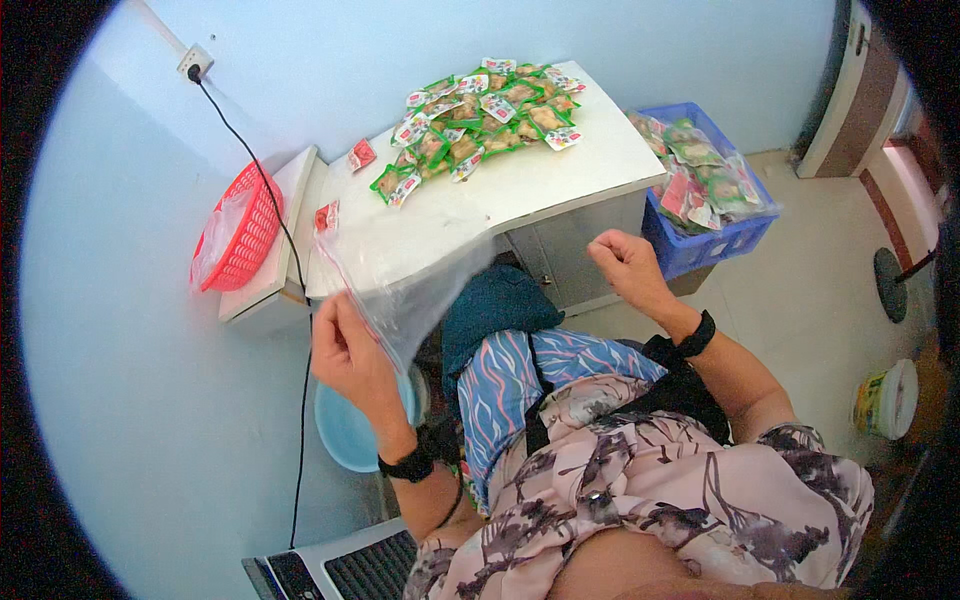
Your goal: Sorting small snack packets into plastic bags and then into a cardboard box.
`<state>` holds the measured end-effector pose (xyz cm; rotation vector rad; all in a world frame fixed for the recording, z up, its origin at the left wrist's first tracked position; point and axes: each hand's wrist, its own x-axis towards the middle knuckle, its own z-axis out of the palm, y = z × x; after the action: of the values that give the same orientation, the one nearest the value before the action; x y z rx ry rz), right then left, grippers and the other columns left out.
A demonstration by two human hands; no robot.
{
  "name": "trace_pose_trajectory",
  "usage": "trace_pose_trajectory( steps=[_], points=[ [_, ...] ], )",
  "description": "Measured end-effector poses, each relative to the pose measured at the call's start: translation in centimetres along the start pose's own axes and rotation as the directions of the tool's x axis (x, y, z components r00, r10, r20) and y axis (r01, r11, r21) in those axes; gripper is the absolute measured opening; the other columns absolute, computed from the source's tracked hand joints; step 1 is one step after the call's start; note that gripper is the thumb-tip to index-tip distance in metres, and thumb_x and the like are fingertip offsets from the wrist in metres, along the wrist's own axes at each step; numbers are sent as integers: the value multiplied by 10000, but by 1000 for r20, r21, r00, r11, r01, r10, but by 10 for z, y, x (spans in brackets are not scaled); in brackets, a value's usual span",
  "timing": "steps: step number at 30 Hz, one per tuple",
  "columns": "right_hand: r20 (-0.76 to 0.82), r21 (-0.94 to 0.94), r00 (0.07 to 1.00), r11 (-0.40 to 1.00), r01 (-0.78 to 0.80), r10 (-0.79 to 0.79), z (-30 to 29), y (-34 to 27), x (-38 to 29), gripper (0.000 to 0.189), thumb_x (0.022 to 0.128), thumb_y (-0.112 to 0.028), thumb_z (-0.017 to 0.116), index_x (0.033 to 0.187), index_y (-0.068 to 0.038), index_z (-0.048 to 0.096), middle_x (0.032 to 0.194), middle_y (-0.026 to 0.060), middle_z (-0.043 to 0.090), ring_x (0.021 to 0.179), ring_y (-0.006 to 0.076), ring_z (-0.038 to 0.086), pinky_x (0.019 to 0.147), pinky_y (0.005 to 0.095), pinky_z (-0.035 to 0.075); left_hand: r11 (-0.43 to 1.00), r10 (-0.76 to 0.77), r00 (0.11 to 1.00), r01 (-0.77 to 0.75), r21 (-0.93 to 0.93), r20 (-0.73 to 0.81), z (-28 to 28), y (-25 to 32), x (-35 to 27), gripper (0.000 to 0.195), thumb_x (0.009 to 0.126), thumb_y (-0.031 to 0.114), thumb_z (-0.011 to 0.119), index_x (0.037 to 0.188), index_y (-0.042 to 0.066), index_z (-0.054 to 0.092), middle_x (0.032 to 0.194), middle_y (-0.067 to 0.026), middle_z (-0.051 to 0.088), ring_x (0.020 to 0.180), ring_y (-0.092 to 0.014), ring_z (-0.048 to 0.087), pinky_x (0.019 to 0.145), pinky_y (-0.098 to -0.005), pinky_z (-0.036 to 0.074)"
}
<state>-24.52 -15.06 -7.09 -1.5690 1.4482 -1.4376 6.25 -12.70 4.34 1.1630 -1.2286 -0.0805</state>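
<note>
My left hand [347, 346] pinches the edge of a clear plastic bag [420, 296], which has a red line along its mouth. The bag spreads to the right, over the near edge of a white table [517, 191]. To the right, my right hand [626, 262] is raised in front of the table with its fingers curled closed, and nothing shows in it. Across the table's far half lies a pile of small sealed food packets [480, 112] with green edges and white labels. Two small red packets, one near the pile [361, 155] and another red packet [327, 216], rest by the left edge.
A blue crate [720, 244] full of packets stands right of the table. On the left, a red plastic basket [244, 247] leans on a low cabinet top. A black cord [281, 217] hangs beside it. Below my left hand is a light-blue basin [349, 431]; a white tub [889, 401] stands far right.
</note>
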Motion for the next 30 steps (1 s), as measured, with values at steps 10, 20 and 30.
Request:
trace_pose_trajectory(
  steps=[10,20,30],
  points=[
    [108,195,989,974,-118,99,15,-21,32,184,914,-194,576,910,-13,608,636,11,551,579,72,512,514,248,410,600,619,696,-718,352,364,99,3,31,227,786,28,519,984,73,620,791,-112,576,696,-286,604,539,-397,494],
    [-62,208,998,978,31,-19,31,-26,86,240,870,-95,613,1076,9,545,782,57,617,672,113,589,602,253,496,788,436,705,-600,142,559,198,-36,-26,34,788,81,563,811,78,538,779,-91,526,712,-287,603,566,-388,508],
    [-155,-352,857,838,417,-492,42,-20,94,290,694,-6,670,977,-37,615,974,134,630,915,332,587,802,385,487,962,257,855,-270,-36,450,219,-45,-13,126,818,87,610,914,14,647,813,-166,640,688,-320,623,622,-396,490]
  ],
)
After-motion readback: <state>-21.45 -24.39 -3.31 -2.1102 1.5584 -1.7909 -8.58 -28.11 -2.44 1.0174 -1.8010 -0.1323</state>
